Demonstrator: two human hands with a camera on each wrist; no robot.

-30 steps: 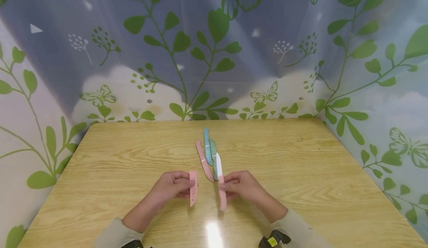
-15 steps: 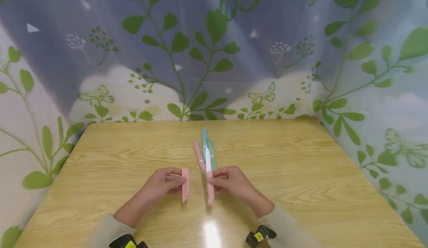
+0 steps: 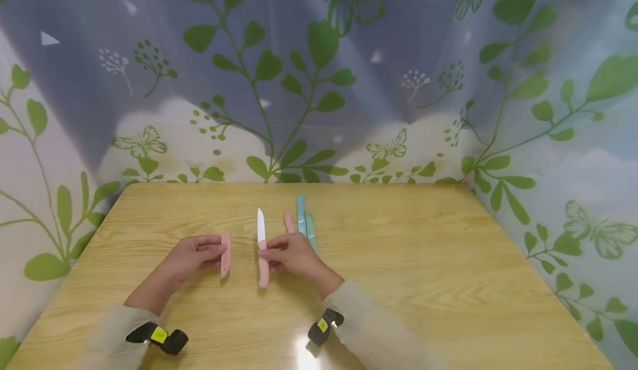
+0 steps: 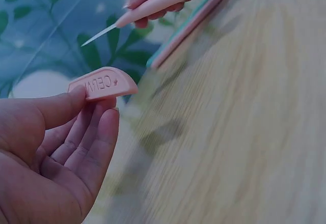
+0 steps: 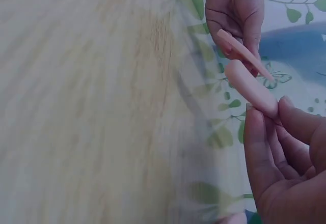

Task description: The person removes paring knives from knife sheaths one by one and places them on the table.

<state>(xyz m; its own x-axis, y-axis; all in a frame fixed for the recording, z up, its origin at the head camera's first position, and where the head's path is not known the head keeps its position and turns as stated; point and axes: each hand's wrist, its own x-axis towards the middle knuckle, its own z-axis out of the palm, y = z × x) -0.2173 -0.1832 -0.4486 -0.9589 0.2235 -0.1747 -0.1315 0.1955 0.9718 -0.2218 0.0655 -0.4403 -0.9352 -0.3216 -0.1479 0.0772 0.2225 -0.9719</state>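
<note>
In the head view my left hand [image 3: 196,257] pinches a pink knife sheath [image 3: 226,255] between thumb and fingers, above the table. Raised letters show on that sheath [image 4: 104,84] in the left wrist view. To its right my right hand [image 3: 291,255] grips the pink handle of a small knife [image 3: 263,265], whose bare white blade points toward the back wall. Knife and sheath are apart, roughly side by side. In the right wrist view the knife's handle [image 5: 249,89] sticks out of my fingers, and its blade is hidden.
Just past my right hand lie a blue sheathed knife [image 3: 301,209], a green one [image 3: 311,231] and a pink one [image 3: 289,223], partly hidden by the hand. They rest on a wooden table [image 3: 423,270]. A leaf-patterned curtain [image 3: 319,82] hangs behind the table.
Both hands have moved left and slightly farther from me, carrying the sheath and the bare knife away from the group of knives. Both grips look the same.
</note>
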